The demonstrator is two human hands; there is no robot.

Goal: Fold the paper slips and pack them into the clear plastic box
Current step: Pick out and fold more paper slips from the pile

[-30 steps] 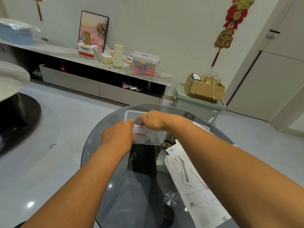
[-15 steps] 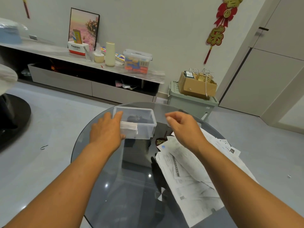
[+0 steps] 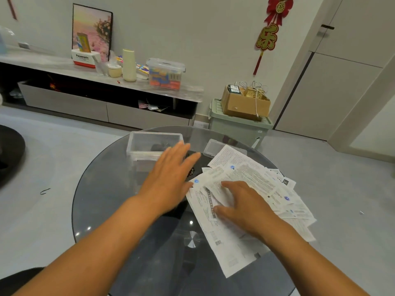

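Slips of white printed paper (image 3: pixel 245 189) are spread in a loose, overlapping pile over the right half of the round smoked-glass counter (image 3: pixel 102 201), none of them visibly folded yet, so the pile is judged to be the stock from which the next slip is to be drawn. The clear rectangular plastic box (image 3: pixel 149 144) has been set at the far side of the counter, just left of the pile and apart from it, open at the top and within easy reach, presumably so that folded slips can be dropped in without the pile being disturbed. A pale strip is seen against the box's near wall; whether it is a packed slip cannot be told. What appears to be the box's clear flat lid (image 3: pixel 215 147) lies beyond the pile, partly covered by the topmost sheet. The right hand (image 3: pixel 241 204) is laid palm down on the near-left part of the pile, fingers spread and slightly curled, pressing on the papers, with nothing closed in it. The left hand (image 3: pixel 171 178) is held flat and open between box and pile, fingers extended toward the far edge, empty, blurred by motion; its thumb side is just beside the pile's left edge. Both forearms are stretched forward from the near edge of the counter.
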